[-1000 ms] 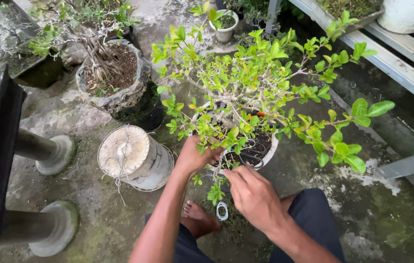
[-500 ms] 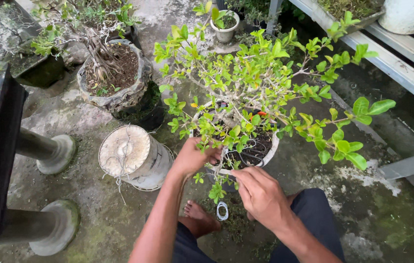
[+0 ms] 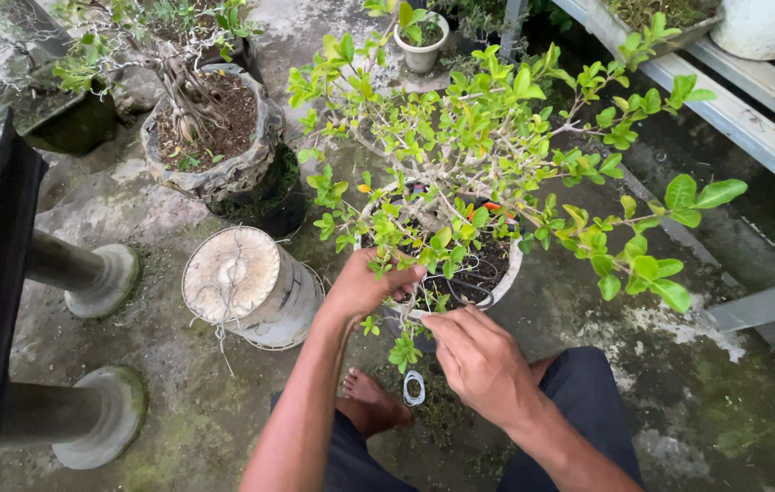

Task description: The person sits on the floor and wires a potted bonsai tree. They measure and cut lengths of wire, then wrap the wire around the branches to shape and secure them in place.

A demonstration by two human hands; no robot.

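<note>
While the left hand (image 3: 365, 287) grips the white pot's (image 3: 506, 273) rim, the right hand (image 3: 479, 360) pinches its leafy shrub's (image 3: 479, 146) twig.

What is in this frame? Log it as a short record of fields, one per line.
Setting: outdoor concrete floor with potted plants
Left hand: at the near rim of the white pot, fingers among low leaves
Right hand: beside the pot's near rim, fingers pinched near a twig
Plant: leafy green shrub with dark wire on the soil
On floor: small wire coil, bare foot
Left of pot: overturned pale bucket
Behind: bonsai in rough stone pot
</note>
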